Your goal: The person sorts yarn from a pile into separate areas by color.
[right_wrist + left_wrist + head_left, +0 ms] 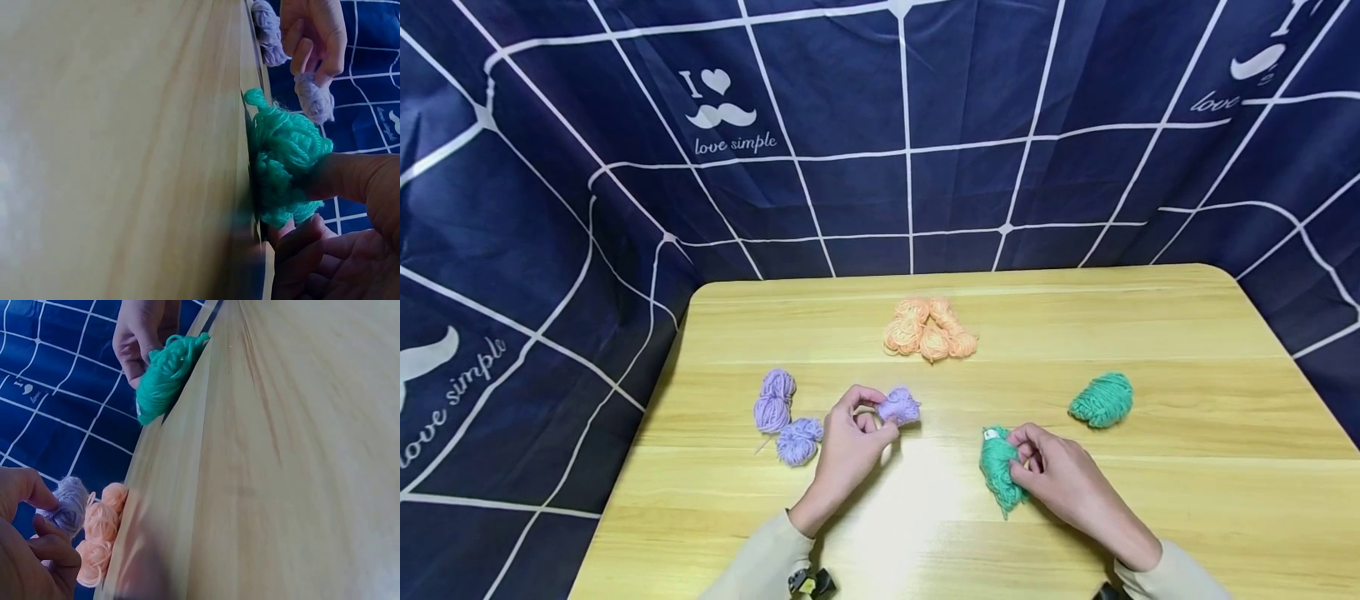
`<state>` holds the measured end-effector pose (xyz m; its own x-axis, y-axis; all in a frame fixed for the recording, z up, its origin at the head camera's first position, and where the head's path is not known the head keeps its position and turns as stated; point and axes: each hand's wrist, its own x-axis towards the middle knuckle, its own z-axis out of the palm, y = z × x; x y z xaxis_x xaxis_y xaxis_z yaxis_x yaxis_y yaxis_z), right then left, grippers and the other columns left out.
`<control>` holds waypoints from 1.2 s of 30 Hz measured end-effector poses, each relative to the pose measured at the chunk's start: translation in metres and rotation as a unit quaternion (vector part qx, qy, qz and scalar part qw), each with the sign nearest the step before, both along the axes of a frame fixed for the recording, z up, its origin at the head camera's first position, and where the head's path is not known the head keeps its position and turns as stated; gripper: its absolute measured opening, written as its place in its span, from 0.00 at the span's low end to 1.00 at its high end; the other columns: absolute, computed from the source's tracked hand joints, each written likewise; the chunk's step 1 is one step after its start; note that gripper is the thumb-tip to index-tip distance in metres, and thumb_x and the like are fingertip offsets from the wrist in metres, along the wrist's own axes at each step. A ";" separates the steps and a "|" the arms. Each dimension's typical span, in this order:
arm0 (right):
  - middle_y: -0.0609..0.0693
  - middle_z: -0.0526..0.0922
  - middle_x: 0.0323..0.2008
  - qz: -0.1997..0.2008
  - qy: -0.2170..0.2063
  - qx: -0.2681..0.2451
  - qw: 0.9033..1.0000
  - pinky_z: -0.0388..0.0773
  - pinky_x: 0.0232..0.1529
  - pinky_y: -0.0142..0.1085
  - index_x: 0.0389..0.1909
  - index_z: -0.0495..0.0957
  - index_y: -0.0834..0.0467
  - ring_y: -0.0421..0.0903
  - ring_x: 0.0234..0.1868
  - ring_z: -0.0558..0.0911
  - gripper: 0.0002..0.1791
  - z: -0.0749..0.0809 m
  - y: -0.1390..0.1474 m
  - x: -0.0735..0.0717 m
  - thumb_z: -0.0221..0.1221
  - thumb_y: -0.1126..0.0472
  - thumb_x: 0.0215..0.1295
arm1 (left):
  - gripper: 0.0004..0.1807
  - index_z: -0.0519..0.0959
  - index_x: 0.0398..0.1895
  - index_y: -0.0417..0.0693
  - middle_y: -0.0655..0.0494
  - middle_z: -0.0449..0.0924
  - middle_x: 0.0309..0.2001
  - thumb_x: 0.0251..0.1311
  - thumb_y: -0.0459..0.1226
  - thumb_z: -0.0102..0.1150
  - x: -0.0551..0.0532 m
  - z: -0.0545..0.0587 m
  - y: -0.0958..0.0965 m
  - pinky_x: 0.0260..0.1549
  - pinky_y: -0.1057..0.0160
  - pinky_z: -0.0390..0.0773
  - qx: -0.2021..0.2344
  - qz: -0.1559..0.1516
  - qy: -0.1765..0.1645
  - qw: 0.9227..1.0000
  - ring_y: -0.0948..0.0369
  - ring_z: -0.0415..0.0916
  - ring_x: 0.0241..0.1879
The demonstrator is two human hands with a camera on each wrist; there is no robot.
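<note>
My left hand [853, 437] pinches a small lilac ball of yarn [899, 406] between thumb and fingers, over the middle of the table. In the left wrist view that lilac yarn [67, 505] shows between the fingertips. My right hand [1060, 475] grips a green ball of yarn [1000, 468] with a small white label at its top; its loose lower end hangs toward the table. The right wrist view shows the thumb pressed into the green yarn [284, 162]. More lilac yarn balls [773, 402] lie left of my left hand.
Several peach yarn balls [934, 329] sit grouped toward the back of the wooden table [1210, 350]. Another green yarn ball [1102, 400] lies right of centre, beyond my right hand. Dark blue cloth [850, 125] with white lines hangs behind and at both sides.
</note>
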<state>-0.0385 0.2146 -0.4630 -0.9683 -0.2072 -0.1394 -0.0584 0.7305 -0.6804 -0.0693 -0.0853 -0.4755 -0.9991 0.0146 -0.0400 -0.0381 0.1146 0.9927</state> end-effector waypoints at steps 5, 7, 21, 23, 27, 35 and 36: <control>0.41 0.75 0.29 0.000 -0.004 0.003 1.000 0.70 0.31 0.33 0.45 0.81 0.57 0.37 0.29 0.72 0.11 -0.001 0.001 0.000 0.68 0.65 0.63 | 0.17 0.81 0.49 0.41 0.57 0.67 0.17 0.56 0.23 0.68 0.000 0.002 -0.006 0.16 0.70 0.63 0.005 0.004 0.001 1.000 0.66 0.62 0.16; 0.41 0.76 0.29 -0.001 -0.005 0.003 1.000 0.70 0.31 0.33 0.45 0.81 0.57 0.37 0.29 0.72 0.11 -0.002 0.001 0.000 0.68 0.65 0.63 | 0.17 0.81 0.49 0.39 0.57 0.67 0.17 0.55 0.22 0.68 -0.001 0.003 -0.009 0.15 0.70 0.63 0.004 0.007 0.006 1.000 0.66 0.62 0.16; 0.41 0.76 0.29 0.002 0.001 0.004 1.000 0.70 0.31 0.33 0.45 0.81 0.56 0.37 0.28 0.72 0.11 -0.001 -0.001 -0.002 0.68 0.65 0.63 | 0.17 0.80 0.49 0.37 0.53 0.66 0.17 0.56 0.21 0.69 0.003 0.015 -0.035 0.13 0.71 0.60 0.002 0.046 0.014 0.999 0.66 0.61 0.15; 0.41 0.75 0.29 0.002 0.002 0.004 1.000 0.70 0.31 0.33 0.45 0.81 0.56 0.37 0.28 0.72 0.11 -0.001 -0.001 -0.002 0.68 0.65 0.63 | 0.18 0.80 0.49 0.36 0.52 0.67 0.17 0.56 0.21 0.69 0.003 0.016 -0.038 0.13 0.71 0.60 0.004 0.050 0.017 0.999 0.66 0.61 0.15; 0.41 0.76 0.29 0.001 0.003 0.004 1.000 0.70 0.31 0.33 0.45 0.81 0.56 0.37 0.28 0.72 0.11 0.000 -0.001 -0.003 0.68 0.65 0.63 | 0.17 0.80 0.49 0.36 0.53 0.66 0.17 0.57 0.20 0.68 0.002 0.016 -0.045 0.13 0.71 0.60 0.012 0.057 0.022 0.998 0.67 0.60 0.15; 0.41 0.76 0.29 0.000 0.004 0.003 1.000 0.71 0.30 0.33 0.46 0.81 0.56 0.37 0.28 0.72 0.11 -0.001 -0.001 -0.003 0.68 0.65 0.63 | 0.18 0.80 0.50 0.36 0.53 0.65 0.17 0.56 0.20 0.69 0.004 0.016 -0.055 0.13 0.72 0.60 0.012 0.072 0.020 0.997 0.67 0.60 0.15; 0.40 0.76 0.29 0.001 0.002 0.003 1.000 0.71 0.30 0.33 0.46 0.81 0.56 0.37 0.28 0.72 0.11 -0.001 -0.001 -0.002 0.68 0.65 0.63 | 0.18 0.80 0.50 0.36 0.53 0.65 0.17 0.56 0.20 0.69 0.005 0.017 -0.057 0.13 0.72 0.60 0.009 0.076 0.019 0.997 0.67 0.60 0.15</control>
<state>-0.0408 0.2135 -0.4641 -0.9685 -0.2082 -0.1366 -0.0628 0.7350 -0.6751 -0.0644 -0.1419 -0.4588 -0.9907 -0.1360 -0.0024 -0.0152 0.0936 0.9955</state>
